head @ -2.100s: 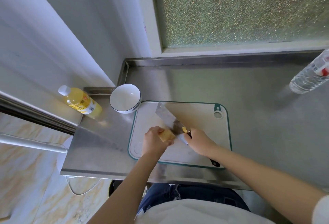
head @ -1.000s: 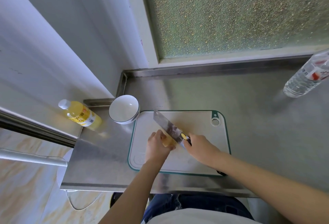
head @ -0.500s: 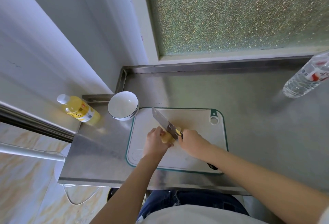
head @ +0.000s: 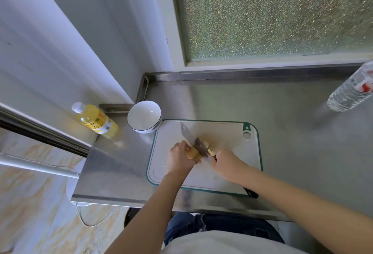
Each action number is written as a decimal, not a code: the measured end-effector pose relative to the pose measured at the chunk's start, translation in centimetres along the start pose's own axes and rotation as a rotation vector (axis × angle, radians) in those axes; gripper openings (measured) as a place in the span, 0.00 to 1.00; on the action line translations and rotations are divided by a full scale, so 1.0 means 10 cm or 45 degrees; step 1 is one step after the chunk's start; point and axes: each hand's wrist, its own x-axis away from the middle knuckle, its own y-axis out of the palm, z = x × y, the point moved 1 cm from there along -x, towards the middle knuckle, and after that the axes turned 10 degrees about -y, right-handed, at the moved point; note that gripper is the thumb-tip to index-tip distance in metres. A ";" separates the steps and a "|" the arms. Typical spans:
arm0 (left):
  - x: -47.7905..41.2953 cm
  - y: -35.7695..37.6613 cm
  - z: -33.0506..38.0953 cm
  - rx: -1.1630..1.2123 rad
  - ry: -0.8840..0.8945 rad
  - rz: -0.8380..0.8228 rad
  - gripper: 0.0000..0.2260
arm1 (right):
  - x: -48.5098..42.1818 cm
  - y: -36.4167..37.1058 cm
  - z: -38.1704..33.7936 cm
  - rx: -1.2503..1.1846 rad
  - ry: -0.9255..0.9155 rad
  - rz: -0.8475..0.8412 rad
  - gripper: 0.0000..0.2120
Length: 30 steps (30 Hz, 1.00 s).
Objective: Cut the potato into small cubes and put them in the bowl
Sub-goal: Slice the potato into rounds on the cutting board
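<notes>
Left grip (head: 179, 158) covers most of the potato (head: 193, 154).

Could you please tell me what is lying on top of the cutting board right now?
The potato, held by the left hand, and the knife in the right hand. The hand and blade cover much of the potato, so cut pieces cannot be counted.

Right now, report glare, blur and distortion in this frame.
Head view: daylight through the frosted window leaves a sheen on the steel counter; head view: the knife and right hand look slightly motion-smeared; head view: the wide lens tilts the water bottle at the edge.
</notes>
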 end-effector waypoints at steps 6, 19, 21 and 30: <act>0.01 0.01 0.02 -0.001 0.006 -0.023 0.20 | 0.12 0.00 0.11 0.084 0.016 -0.002 0.13; -0.02 0.01 0.07 -0.045 0.041 -0.030 0.20 | -0.04 0.05 0.04 -0.053 0.015 0.012 0.13; -0.01 0.02 0.06 -0.025 0.030 -0.026 0.19 | -0.13 0.11 0.00 -0.122 -0.015 0.020 0.11; 0.02 -0.02 0.04 0.023 -0.005 -0.038 0.20 | -0.38 0.27 0.11 -0.186 -0.095 0.051 0.09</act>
